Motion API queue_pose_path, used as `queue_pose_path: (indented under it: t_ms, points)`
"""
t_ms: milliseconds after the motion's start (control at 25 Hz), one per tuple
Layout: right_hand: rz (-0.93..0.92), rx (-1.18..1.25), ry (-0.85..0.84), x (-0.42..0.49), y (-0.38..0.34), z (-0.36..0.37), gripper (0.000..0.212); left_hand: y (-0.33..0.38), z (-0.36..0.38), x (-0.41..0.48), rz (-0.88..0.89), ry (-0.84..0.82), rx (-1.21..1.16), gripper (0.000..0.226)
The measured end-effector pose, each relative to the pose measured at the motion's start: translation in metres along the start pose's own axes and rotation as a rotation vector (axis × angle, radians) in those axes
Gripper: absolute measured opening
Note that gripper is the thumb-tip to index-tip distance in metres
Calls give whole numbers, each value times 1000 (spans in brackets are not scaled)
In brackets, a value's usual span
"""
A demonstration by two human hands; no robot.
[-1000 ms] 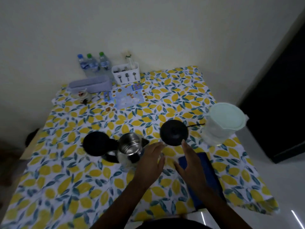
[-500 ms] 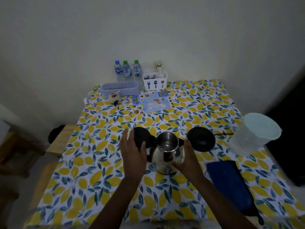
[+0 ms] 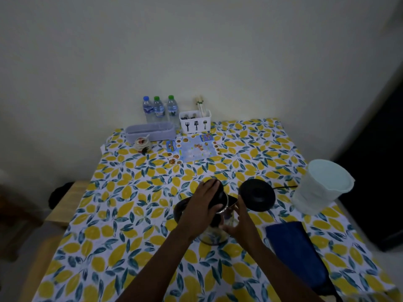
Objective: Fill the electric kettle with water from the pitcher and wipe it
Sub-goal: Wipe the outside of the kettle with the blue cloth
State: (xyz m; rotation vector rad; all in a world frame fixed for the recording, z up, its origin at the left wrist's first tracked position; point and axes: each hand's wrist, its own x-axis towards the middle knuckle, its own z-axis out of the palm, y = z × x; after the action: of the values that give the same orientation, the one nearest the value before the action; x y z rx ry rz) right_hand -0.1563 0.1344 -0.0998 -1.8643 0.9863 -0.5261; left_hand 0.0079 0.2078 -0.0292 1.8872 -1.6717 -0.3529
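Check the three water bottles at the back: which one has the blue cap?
The leftmost bottle, farthest from the cutlery caddy. The middle bottle and right bottle both have green caps.

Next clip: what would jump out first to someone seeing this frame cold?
Both hands at the table's near centre: the left hand pressing the black lid onto the steel kettle, the right hand steadying its side. The round black base lies just right, and the pale pitcher stands at the right edge.
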Motion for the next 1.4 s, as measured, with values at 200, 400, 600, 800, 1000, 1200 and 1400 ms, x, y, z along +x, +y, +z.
queue_pose_path:
  t_ms: [200, 400, 600, 800, 1000, 1200, 1400]
  points:
    - [-5, -27, -41, 2, 11, -2, 101, -14, 24, 10, 14, -118, 252, 60]
    - [-21, -89, -17, 4, 18, -1, 99, -14, 32, 8, 5, -91, 303, 54]
    - [-47, -99, -56, 7, 20, -8, 98, -6, 28, 11, -23, -167, 360, 56]
    - [-3, -120, -118, -1, 30, -29, 95, 23, 35, 13, 26, -61, 339, 44]
    - [42, -188, -43, -26, 65, -67, 84, 59, 86, 16, 83, -65, 177, 32]
    - [235, -544, -42, -46, 121, -98, 88, 63, 145, 11, 7, -279, 118, 35]
    - [440, -738, -133, -61, 171, -111, 87, 64, 177, 5, -33, -390, 95, 37]
